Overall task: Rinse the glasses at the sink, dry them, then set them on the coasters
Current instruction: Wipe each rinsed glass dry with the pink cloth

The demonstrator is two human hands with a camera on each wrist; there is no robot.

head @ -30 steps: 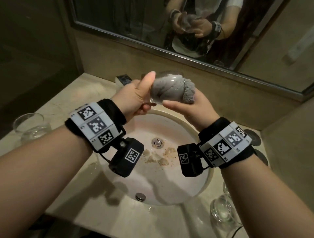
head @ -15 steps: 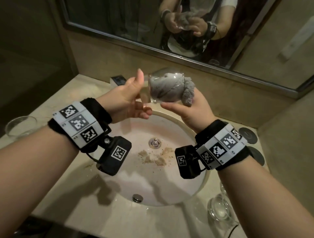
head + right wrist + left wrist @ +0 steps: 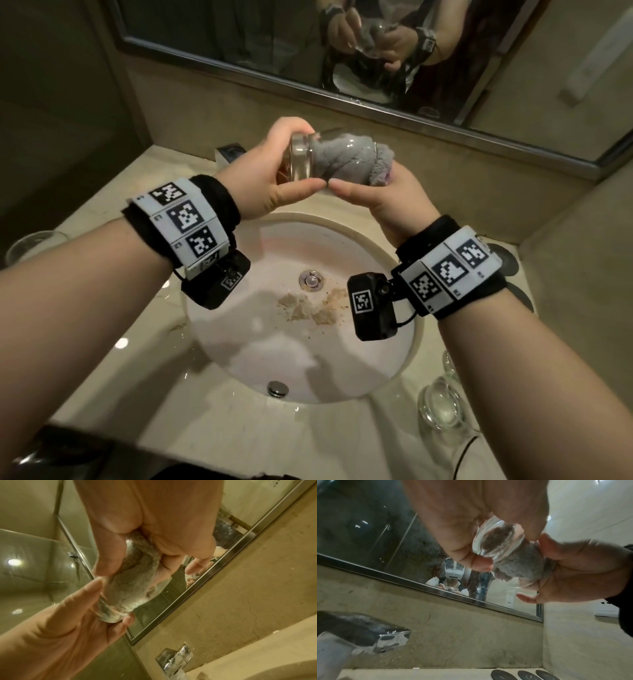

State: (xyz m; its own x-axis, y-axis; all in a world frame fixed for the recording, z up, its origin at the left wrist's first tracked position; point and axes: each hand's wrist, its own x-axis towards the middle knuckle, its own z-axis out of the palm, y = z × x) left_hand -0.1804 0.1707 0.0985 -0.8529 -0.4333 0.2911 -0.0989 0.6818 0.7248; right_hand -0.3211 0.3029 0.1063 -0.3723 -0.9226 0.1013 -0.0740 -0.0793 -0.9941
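Seen from the head view alone: beige counter [image 3: 113, 370], round sink [image 3: 342, 387] with brown flecks by the drain, a second glass [image 3: 32, 241] cut off at the left edge, more glassware [image 3: 440, 406] low on the right, partly behind the right forearm. Seen only from the left wrist view: three dark coasters [image 3: 524, 675] in a row at the counter's back corner, cropped by the bottom edge; from the head, just dark slivers behind the right wristband. Faucet [image 3: 176, 658] plain in the right wrist view, mostly hidden behind the left hand from above. Held sideways above the basin, between both hands: the glass [image 3: 310, 161], thick base to the left, mouth to the right. Left hand [image 3: 263, 174] curled round the base, thumb under it. Right hand [image 3: 387, 195] gripping the grey cloth [image 3: 346, 159] stuffed into the bowl, thumb tip on the glass wall. Right fingers beyond the rim buried in cloth, hard to make out.
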